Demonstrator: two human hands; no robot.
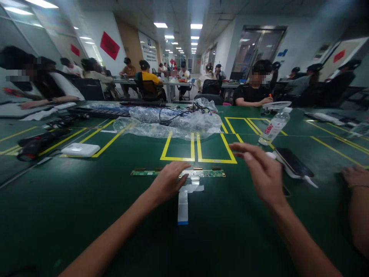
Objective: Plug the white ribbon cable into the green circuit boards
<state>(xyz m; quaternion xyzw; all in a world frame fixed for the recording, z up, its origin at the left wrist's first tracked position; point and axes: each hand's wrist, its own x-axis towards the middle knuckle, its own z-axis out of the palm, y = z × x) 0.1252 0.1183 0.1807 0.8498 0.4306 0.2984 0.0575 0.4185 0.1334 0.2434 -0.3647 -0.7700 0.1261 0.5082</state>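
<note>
Green circuit strip: I see a long, narrow board [207,174], lying flat and running crosswise to me.
Board place: just on my side of the double yellow frame [177,158], its left end reaching past the frame's left edge, its right end stopping short of the right edge.
Board details: brownish tabs along the far edge, one catching a copper shine; gold-ringed hole at the right end; part of the middle is hidden from me.
White ribbon cable: a flat, pale cable [183,207], folded into a sideways bend, then running straight toward me to a blue tip.
Cable place: on the frame's near side, farther from it than the board.
Join: the cable seems to meet the board's near edge, but glare there keeps me from being sure.
</note>
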